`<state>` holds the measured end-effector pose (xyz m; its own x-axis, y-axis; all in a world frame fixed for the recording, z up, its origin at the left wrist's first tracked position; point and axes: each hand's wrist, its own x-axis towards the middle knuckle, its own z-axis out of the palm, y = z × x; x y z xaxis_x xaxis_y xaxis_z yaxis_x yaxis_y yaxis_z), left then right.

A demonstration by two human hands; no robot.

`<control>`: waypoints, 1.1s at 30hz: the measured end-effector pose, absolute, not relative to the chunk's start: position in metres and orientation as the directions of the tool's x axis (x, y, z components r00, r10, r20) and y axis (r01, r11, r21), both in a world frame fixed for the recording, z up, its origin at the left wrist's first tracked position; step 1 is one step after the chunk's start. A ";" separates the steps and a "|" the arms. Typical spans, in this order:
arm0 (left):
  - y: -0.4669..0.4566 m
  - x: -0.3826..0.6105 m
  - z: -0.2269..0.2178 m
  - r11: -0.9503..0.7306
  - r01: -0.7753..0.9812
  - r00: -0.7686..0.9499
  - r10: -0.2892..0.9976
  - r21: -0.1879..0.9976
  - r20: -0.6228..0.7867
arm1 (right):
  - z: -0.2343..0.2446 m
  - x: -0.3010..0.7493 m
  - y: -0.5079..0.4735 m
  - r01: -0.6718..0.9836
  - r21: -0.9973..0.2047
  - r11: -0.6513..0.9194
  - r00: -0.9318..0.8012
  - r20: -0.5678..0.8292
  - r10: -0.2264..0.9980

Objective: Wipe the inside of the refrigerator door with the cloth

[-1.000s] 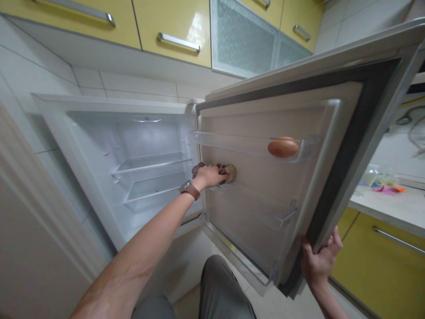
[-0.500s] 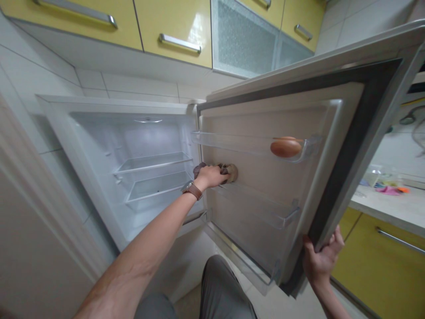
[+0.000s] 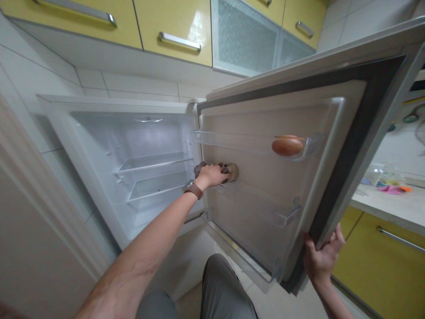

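Note:
The refrigerator door stands wide open on the right. My left hand, with a watch on the wrist, reaches to the door's inner side near the hinge. Its fingers are closed on a crumpled brown-grey cloth, which sits at the middle door shelf. Part of the cloth is hidden under the hand. At the lower outer corner of the door, my right hand grips the door edge, thumb on the inner side. A smooth reddish-brown rounded thing rests in the upper clear door shelf.
Inside the refrigerator compartment are glass shelves. Yellow cabinets hang above it. To the right, a counter carries a pink cloth and clear containers. My knee is below the door.
The door's outer edge has shifted very slightly in view, and my right hand with it. My left hand stays at nearly the same spot, still on the cloth.

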<state>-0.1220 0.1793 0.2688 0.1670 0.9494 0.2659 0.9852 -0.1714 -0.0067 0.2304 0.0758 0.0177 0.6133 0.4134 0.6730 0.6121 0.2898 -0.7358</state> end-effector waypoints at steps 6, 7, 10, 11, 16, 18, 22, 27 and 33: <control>0.181 -0.123 0.268 -0.172 0.985 0.170 0.950 -0.015 0.262 | 0.025 0.227 0.073 0.550 -0.772 0.320 0.641 0.635 0.431; 0.181 -0.123 0.268 -0.170 0.985 0.168 0.951 -0.015 0.260 | 0.026 0.226 0.073 0.546 -0.774 0.321 0.643 0.633 0.432; 0.180 -0.122 0.269 -0.178 0.984 0.178 0.950 -0.022 0.256 | 0.026 0.225 0.072 0.551 -0.773 0.314 0.644 0.633 0.429; 0.179 -0.122 0.269 -0.180 0.983 0.180 0.950 -0.025 0.256 | 0.025 0.226 0.072 0.555 -0.771 0.312 0.643 0.636 0.428; 0.177 -0.121 0.269 -0.164 0.986 0.165 0.950 -0.023 0.265 | 0.022 0.228 0.074 0.574 -0.769 0.280 0.644 0.636 0.426; 0.177 -0.121 0.270 -0.166 0.986 0.168 0.949 -0.027 0.266 | 0.022 0.228 0.074 0.581 -0.765 0.278 0.639 0.640 0.426; 0.177 -0.121 0.270 -0.178 0.984 0.178 0.948 -0.023 0.264 | 0.024 0.226 0.073 0.583 -0.766 0.273 0.639 0.639 0.428; 0.176 -0.121 0.271 -0.172 0.985 0.168 0.954 -0.008 0.248 | 0.025 0.226 0.072 0.560 -0.783 0.270 0.658 0.618 0.429; 0.179 -0.122 0.270 -0.183 0.983 0.183 0.952 -0.025 0.244 | 0.018 0.230 0.076 0.614 -0.732 0.294 0.610 0.677 0.411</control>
